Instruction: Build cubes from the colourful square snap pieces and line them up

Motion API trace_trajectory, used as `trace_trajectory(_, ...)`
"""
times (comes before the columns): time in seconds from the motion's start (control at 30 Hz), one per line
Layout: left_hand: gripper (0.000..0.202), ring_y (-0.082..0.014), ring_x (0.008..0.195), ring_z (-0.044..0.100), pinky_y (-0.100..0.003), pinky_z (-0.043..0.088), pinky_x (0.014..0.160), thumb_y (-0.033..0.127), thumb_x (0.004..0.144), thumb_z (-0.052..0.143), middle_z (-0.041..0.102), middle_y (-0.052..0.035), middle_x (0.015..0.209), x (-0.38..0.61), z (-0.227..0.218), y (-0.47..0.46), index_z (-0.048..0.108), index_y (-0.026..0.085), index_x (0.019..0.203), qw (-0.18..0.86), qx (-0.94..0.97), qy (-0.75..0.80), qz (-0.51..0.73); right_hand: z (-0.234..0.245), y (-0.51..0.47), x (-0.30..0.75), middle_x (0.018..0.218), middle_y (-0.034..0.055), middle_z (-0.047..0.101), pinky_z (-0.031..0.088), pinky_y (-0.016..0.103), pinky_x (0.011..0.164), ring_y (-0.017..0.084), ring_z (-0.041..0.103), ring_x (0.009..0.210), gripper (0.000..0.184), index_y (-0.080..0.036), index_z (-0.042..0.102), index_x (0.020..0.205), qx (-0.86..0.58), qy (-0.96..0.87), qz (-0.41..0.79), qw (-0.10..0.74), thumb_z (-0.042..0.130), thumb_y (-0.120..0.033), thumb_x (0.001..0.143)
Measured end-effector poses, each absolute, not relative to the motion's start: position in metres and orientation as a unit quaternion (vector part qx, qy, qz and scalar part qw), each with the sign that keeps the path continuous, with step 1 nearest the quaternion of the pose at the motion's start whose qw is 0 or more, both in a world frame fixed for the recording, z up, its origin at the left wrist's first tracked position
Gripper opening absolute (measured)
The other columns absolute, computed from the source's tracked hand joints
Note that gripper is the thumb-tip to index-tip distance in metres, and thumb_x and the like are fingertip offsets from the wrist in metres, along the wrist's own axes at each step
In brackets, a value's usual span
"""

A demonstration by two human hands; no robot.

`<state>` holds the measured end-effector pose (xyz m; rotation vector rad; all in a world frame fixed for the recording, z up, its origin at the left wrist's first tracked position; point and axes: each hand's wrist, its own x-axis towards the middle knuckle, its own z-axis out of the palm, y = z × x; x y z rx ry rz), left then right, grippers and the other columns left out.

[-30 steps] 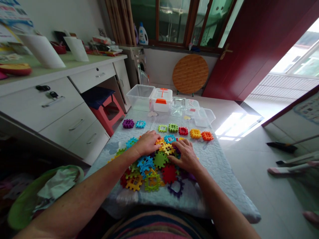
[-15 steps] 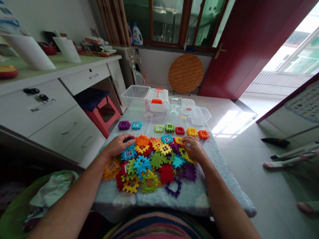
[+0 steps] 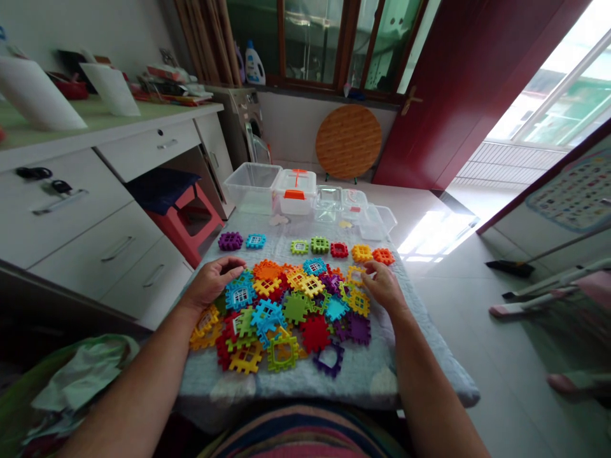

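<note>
Both hands rest with loose, released fingers on the tile pile (image 3: 291, 308), left hand (image 3: 210, 283) at its left edge, right hand (image 3: 384, 287) at its right.

Your head camera looks forward and down, close over the bench (image 3: 382, 381), plastic tiles (image 3: 291, 305) centred, window (image 3: 310, 38) at twelve o'clock.

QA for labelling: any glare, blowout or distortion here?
Head view: window at upper right blown out; sun patch glares on the floor; wide-angle lens bends the desk edge and red door; interlocking tile pile, left hand and right hand evenly lit, sharp.
</note>
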<state>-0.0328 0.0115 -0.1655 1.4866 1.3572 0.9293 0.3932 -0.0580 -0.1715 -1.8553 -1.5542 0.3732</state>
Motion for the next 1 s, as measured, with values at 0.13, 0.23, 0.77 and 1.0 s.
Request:
trace_trajectory(0.13, 0.054, -0.0201, 0.077, 0.067, -0.026, 0.053, 0.064, 0.058, 0.063, 0.076, 0.073, -0.0059, 0.095, -0.032, -0.164, 0.011, 0.068, 0.017, 0.097, 0.462, 0.582, 0.548, 0.382, -0.174, -0.061, 0.401, 0.1, 0.0077, 0.062, 0.049, 0.041, 0.085, 0.023, 0.059, 0.09, 0.038, -0.019, 0.069, 0.106, -0.673, -0.659, 0.12, 0.313, 0.069, -0.038, 0.073)
trace_trajectory(0.23, 0.053, -0.0208, 0.078, 0.067, -0.026, 0.054, 0.064, 0.057, 0.064, 0.076, 0.073, -0.0067, 0.095, -0.032, -0.164, 0.011, 0.067, 0.017, 0.096, 0.459, 0.583, 0.55, 0.384, -0.177, -0.061, 0.406, 0.104, 0.0077, 0.061, 0.046, 0.043, 0.093, 0.024, 0.058, 0.098, 0.044, -0.02, 0.068, 0.111, -0.656, -0.686, 0.123, 0.289, 0.072, -0.035, 0.07)
trace_trajectory(0.77, 0.047, -0.0202, 0.073, 0.067, -0.025, 0.054, 0.061, 0.055, 0.064, 0.077, 0.075, -0.005, 0.089, -0.037, -0.171, 0.015, 0.07, 0.019, 0.093, 0.446, 0.588, 0.552, 0.388, -0.151, -0.079, 0.408, 0.1, 0.0055, 0.062, 0.051, 0.037, 0.079, 0.019, 0.058, 0.085, 0.031, -0.021, 0.064, 0.101, -0.64, -0.692, 0.166, 0.29, 0.071, -0.038, 0.075)
trace_trajectory(1.0, 0.048, -0.0222, 0.074, 0.068, -0.026, 0.056, 0.06, 0.056, 0.061, 0.078, 0.075, -0.0051, 0.088, -0.033, -0.165, 0.014, 0.071, 0.019, 0.09, 0.441, 0.586, 0.559, 0.388, -0.129, -0.119, 0.387, 0.106, 0.0047, 0.061, 0.05, 0.04, 0.089, 0.024, 0.056, 0.1, 0.047, -0.025, 0.06, 0.107, -0.602, -0.748, 0.19, 0.205, 0.08, -0.03, 0.065)
